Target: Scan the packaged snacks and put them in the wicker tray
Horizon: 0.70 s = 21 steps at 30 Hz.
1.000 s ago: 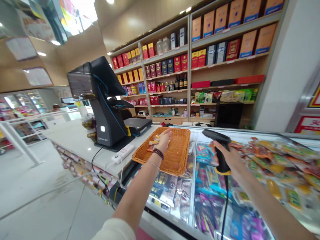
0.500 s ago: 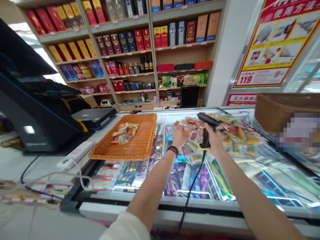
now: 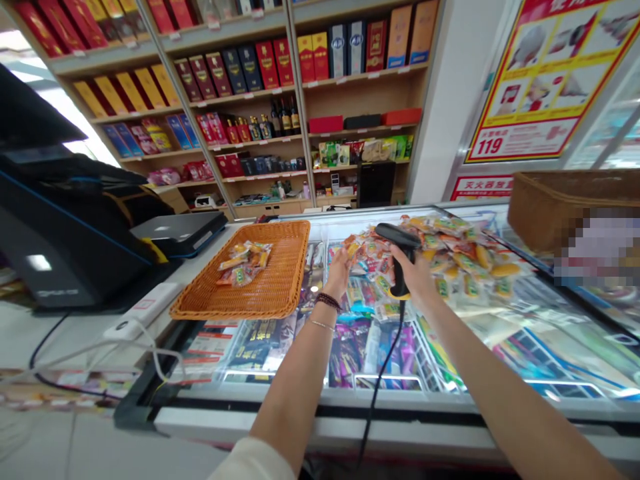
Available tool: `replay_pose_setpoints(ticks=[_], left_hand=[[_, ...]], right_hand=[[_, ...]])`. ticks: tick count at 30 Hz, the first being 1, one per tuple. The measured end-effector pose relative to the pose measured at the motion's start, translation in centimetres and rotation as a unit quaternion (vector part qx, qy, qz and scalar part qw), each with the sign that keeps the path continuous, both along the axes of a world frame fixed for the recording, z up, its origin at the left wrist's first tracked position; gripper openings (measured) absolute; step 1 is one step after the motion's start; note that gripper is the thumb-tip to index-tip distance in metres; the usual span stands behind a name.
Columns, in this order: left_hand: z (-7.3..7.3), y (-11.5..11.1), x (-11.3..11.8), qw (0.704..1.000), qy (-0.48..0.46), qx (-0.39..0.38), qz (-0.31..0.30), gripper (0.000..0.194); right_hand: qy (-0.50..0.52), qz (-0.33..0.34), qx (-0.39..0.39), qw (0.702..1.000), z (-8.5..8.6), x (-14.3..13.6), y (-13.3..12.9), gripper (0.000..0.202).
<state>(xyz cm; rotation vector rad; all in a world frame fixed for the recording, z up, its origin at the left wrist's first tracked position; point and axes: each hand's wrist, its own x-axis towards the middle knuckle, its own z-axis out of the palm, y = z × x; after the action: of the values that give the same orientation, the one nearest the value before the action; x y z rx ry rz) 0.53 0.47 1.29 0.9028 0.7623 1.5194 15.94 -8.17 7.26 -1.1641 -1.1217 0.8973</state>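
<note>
My right hand (image 3: 414, 270) grips a black handheld barcode scanner (image 3: 399, 237) by its handle, with its cable hanging down towards me. My left hand (image 3: 340, 265), with a beaded bracelet at the wrist, pinches a small wrapped snack (image 3: 353, 249) at the left edge of the pile. Loose plastic-wrapped snacks (image 3: 473, 257) are heaped on the glass lid of a chest freezer (image 3: 280, 407), to the right of and behind the scanner. Left of my hands, an orange wicker basket (image 3: 280, 287) holds several similar packets (image 3: 245, 260).
A black checkout terminal (image 3: 65, 247) and a flat scale-like device (image 3: 180, 233) stand left, near a white power strip (image 3: 145, 310) with cables. At right sits a brown box-shaped container (image 3: 575, 207). Shelves of boxed goods (image 3: 245, 73) line the back.
My left hand has drawn a little left along the pile with a wrapped snack in its fingers. The scanner in my right hand has also shifted slightly left. The view has tilted down slightly.
</note>
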Motion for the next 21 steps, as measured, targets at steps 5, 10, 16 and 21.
replay_pose_setpoints(ticks=[5, 10, 16, 21], left_hand=[[-0.2, 0.0, -1.0, 0.998, -0.02, -0.017, -0.054, 0.038], [0.0, -0.2, -0.4, 0.998, -0.042, -0.038, -0.013, 0.025], [0.6, -0.6, 0.0, 0.996, -0.082, 0.01, 0.025, 0.033], [0.4, -0.6, -0.5, 0.997, -0.036, -0.023, 0.058, 0.03]], right_hand=[[-0.027, 0.023, 0.004, 0.999, -0.4, -0.8, -0.2, 0.048], [-0.072, 0.027, -0.009, 0.997, -0.7, -1.3, -0.3, 0.048], [-0.063, 0.056, 0.005, 0.996, -0.4, -1.7, -0.8, 0.05], [-0.052, 0.073, 0.008, 0.996, -0.5, -2.0, -0.8, 0.05]])
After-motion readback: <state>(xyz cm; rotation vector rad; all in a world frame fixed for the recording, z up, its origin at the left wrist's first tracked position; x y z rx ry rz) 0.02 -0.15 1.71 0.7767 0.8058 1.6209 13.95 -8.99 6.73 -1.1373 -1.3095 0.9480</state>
